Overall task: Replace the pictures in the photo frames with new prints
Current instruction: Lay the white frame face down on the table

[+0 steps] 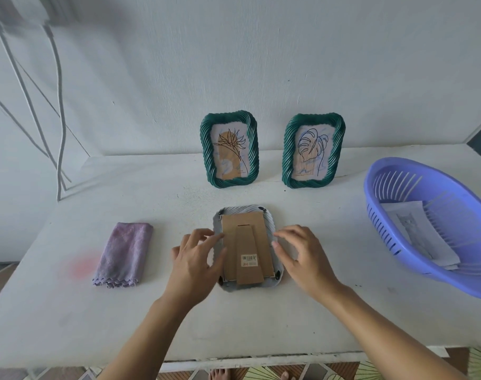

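Two dark green twisty photo frames stand at the back of the white table. A pale grey frame lies face down in the middle. The left hand and right hand touch its sides with loose, bent fingers, gripping nothing. White paper prints sit in the purple plastic basket.

— Where does your camera sit?
— On your head, above the near side of the face-down frame, facing forward and down.
— How near?
— Close. That frame lies at centre, the worktop spreads around it, the wall rises beyond it, and the floor shows nearer than it. It's your only view.
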The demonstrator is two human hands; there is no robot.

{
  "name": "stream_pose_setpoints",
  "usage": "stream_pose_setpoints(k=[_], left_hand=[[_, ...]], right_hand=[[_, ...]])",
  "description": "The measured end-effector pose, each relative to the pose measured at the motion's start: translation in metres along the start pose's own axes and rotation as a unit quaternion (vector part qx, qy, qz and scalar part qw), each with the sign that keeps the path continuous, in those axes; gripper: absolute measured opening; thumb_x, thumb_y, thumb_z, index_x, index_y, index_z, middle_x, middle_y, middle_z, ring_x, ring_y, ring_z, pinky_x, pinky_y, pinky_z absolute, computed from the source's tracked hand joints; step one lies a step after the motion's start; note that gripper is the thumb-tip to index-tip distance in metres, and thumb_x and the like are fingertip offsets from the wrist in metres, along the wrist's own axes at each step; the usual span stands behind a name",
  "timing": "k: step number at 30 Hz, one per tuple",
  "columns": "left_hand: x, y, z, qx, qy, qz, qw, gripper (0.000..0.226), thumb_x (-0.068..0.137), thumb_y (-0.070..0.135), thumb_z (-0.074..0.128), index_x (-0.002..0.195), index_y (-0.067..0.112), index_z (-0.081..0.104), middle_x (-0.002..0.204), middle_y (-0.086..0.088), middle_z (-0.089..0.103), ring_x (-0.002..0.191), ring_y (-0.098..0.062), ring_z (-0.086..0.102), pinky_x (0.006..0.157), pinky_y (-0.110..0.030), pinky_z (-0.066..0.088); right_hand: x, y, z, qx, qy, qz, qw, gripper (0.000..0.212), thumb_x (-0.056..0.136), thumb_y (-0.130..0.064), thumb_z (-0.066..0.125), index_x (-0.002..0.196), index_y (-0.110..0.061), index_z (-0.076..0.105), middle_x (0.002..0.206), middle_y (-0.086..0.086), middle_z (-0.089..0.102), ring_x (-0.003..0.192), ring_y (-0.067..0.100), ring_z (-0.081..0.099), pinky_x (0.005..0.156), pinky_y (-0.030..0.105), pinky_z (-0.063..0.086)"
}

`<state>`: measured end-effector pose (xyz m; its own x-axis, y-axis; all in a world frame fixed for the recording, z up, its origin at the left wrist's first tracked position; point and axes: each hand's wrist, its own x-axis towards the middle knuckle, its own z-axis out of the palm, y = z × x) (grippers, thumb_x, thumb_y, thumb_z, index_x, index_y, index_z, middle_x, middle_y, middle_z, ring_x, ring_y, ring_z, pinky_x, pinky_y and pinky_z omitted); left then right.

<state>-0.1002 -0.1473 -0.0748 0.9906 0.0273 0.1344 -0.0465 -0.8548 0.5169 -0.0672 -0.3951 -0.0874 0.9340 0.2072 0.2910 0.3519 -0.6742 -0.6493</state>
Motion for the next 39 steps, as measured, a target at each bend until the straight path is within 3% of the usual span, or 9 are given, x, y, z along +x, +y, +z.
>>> stream_pose_setpoints(k=[6, 9, 14, 19, 22, 25, 29, 32, 39], left_hand=[[0.015, 0.018, -0.001, 0.039, -0.021, 0.015, 0.999, 0.061, 0.087, 0.065, 0.027, 0.126, 0.034, 0.064, 0.121, 0.011, 0.058, 0.114, -0.017, 0.050, 0.089, -0.038, 0.032], [0.016, 0.039, 0.004, 0.098, -0.042, 0.031, 0.994, 0.059, 0.088, 0.069, 0.026, 0.126, 0.037, 0.057, 0.120, 0.009, 0.057, 0.107, -0.019, 0.052, 0.085, -0.039, 0.031], [0.024, 0.061, 0.018, 0.192, -0.065, 0.025, 0.979, 0.057, 0.084, 0.077, 0.036, 0.112, 0.032, 0.057, 0.111, 0.002, 0.050, 0.102, -0.023, 0.052, 0.082, -0.040, 0.033], [0.030, 0.069, 0.016, 0.224, -0.097, 0.002, 0.970, 0.050, 0.088, 0.066, 0.038, 0.123, 0.031, 0.045, 0.107, -0.003, 0.052, 0.095, -0.023, 0.056, 0.081, -0.040, 0.030], [0.032, 0.075, 0.010, 0.229, -0.113, -0.012, 0.967, 0.045, 0.087, 0.062, 0.037, 0.119, 0.032, 0.045, 0.099, -0.003, 0.053, 0.086, -0.023, 0.057, 0.083, -0.040, 0.033], [0.034, 0.080, 0.004, 0.189, -0.130, -0.040, 0.973, 0.038, 0.085, 0.056, 0.039, 0.112, 0.030, 0.047, 0.095, -0.003, 0.052, 0.082, -0.024, 0.056, 0.082, -0.040, 0.034], [0.032, 0.079, -0.009, 0.044, -0.132, -0.092, 0.986, 0.035, 0.088, 0.045, 0.050, 0.120, 0.033, 0.054, 0.103, -0.003, 0.052, 0.098, -0.030, 0.058, 0.087, -0.039, 0.043], [0.026, 0.074, -0.021, -0.068, -0.098, -0.107, 0.987, 0.033, 0.091, 0.038, 0.054, 0.123, 0.037, 0.060, 0.099, 0.002, 0.056, 0.104, -0.022, 0.056, 0.088, -0.034, 0.044], [0.020, 0.058, -0.053, -0.184, -0.005, -0.105, 0.977, 0.020, 0.093, 0.038, 0.060, 0.107, 0.051, 0.065, 0.098, 0.005, 0.061, 0.071, -0.006, 0.069, 0.059, -0.023, 0.050]], right_hand=[[0.023, -0.005, 0.007, -0.085, 0.014, -0.021, 0.996, 0.033, 0.094, -0.040, 0.051, 0.111, -0.019, 0.070, 0.104, -0.007, 0.061, 0.103, 0.017, 0.058, 0.083, 0.041, 0.050], [0.026, 0.008, 0.010, -0.092, -0.001, -0.012, 0.996, 0.028, 0.094, -0.031, 0.054, 0.114, -0.017, 0.068, 0.110, -0.006, 0.063, 0.104, 0.019, 0.059, 0.087, 0.046, 0.050], [0.022, 0.020, 0.015, -0.087, -0.007, -0.016, 0.996, 0.032, 0.094, -0.032, 0.054, 0.120, -0.019, 0.067, 0.118, -0.007, 0.065, 0.111, 0.017, 0.060, 0.094, 0.046, 0.048], [0.020, 0.022, 0.017, -0.090, -0.008, -0.009, 0.996, 0.039, 0.095, -0.041, 0.045, 0.123, -0.024, 0.065, 0.122, -0.012, 0.062, 0.117, 0.011, 0.054, 0.097, 0.029, 0.035], [0.020, 0.022, 0.018, -0.095, -0.008, -0.008, 0.995, 0.040, 0.094, -0.042, 0.044, 0.123, -0.024, 0.065, 0.123, -0.012, 0.062, 0.117, 0.011, 0.054, 0.097, 0.028, 0.033], [0.019, 0.024, 0.017, -0.093, -0.008, -0.002, 0.996, 0.043, 0.092, -0.044, 0.043, 0.123, -0.024, 0.066, 0.124, -0.012, 0.063, 0.119, 0.011, 0.054, 0.099, 0.027, 0.032], [0.020, 0.026, 0.017, -0.103, -0.025, 0.000, 0.994, 0.046, 0.091, -0.045, 0.041, 0.124, -0.023, 0.065, 0.126, -0.011, 0.062, 0.121, 0.013, 0.053, 0.100, 0.026, 0.030], [0.021, 0.025, 0.017, -0.107, -0.026, 0.001, 0.994, 0.046, 0.090, -0.044, 0.040, 0.122, -0.024, 0.066, 0.125, -0.011, 0.063, 0.119, 0.014, 0.053, 0.098, 0.028, 0.030], [0.020, 0.021, 0.015, -0.101, -0.036, -0.004, 0.994, 0.042, 0.096, -0.041, 0.036, 0.128, -0.027, 0.060, 0.128, -0.008, 0.057, 0.123, 0.014, 0.050, 0.104, 0.031, 0.032]])
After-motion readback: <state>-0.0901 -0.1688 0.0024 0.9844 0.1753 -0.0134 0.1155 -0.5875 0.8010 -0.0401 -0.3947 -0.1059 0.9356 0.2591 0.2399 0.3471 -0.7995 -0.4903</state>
